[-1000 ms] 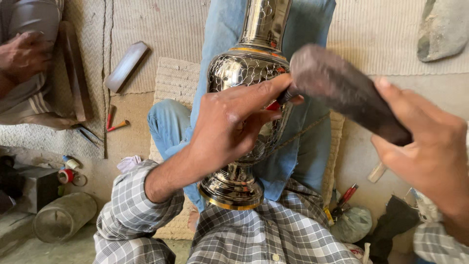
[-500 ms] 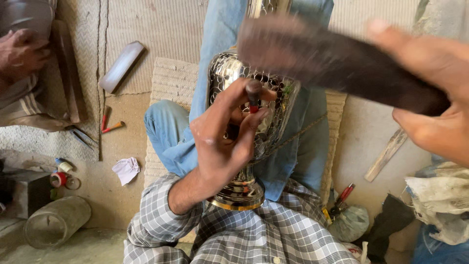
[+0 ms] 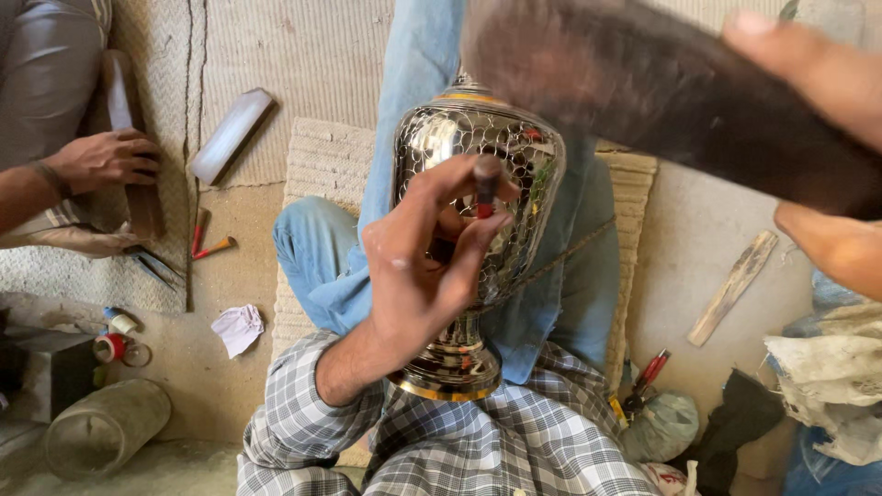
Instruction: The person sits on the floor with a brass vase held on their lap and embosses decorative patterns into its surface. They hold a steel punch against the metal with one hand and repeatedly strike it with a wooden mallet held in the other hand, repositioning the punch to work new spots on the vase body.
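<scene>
Hands at a shiny metal vase: the left hand (image 3: 427,266) pinches a small punch, the right hand (image 3: 822,138) wraps a dark wooden mallet.

The left hand's fingers are closed around the short dark punch (image 3: 486,184), its tip set against the vase (image 3: 478,230), which lies lengthwise along the person's jeans-clad legs, its foot near and its patterned belly farther off. The right hand grips the blurred mallet (image 3: 661,92), raised above the vase at upper right. On the floor at near left lies a cloudy plastic jar (image 3: 106,427) on its side; what it holds cannot be told. At far left another person's hand (image 3: 106,161) rests on a wooden block (image 3: 133,147).
</scene>
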Motion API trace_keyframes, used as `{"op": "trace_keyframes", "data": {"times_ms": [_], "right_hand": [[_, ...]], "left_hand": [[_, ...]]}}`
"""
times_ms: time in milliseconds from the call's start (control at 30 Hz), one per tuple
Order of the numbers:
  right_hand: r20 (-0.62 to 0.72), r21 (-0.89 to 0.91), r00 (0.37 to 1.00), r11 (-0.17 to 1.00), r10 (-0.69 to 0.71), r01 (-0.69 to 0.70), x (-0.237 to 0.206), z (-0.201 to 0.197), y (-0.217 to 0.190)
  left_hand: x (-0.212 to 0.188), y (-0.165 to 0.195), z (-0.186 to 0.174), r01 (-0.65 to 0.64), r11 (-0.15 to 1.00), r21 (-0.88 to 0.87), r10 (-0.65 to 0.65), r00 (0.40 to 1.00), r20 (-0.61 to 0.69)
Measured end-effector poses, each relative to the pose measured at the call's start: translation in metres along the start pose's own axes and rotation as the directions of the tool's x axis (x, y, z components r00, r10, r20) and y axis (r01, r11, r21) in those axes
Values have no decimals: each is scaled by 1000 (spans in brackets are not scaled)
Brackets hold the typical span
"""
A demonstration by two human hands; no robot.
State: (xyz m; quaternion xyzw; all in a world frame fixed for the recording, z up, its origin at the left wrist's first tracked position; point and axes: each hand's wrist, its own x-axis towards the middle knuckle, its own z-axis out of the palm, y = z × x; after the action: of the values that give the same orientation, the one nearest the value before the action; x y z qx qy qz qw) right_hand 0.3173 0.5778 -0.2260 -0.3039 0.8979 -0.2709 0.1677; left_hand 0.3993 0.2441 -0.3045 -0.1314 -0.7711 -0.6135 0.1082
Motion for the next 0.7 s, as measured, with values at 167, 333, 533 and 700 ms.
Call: {"op": "trace_keyframes", "data": {"times_ms": [167,333,533,700], "right_hand": [[-158,-23,974,985,163,-169,-25,28,12],[-241,262,910,925,339,-275,-57,67,15],[-358,482,825,843,437,-238,-80,102,-9],[-457,358,745,867,486,-346,-89,129,-21]], "left_hand": [[17,0,0,-146,983,115,128,981,149],[33,7,-2,-179,978,106,131,926,354],[54,18,-3,-263,965,-1,224,820,527],[61,21,-2,-124,992,30,74,748,659]]}}
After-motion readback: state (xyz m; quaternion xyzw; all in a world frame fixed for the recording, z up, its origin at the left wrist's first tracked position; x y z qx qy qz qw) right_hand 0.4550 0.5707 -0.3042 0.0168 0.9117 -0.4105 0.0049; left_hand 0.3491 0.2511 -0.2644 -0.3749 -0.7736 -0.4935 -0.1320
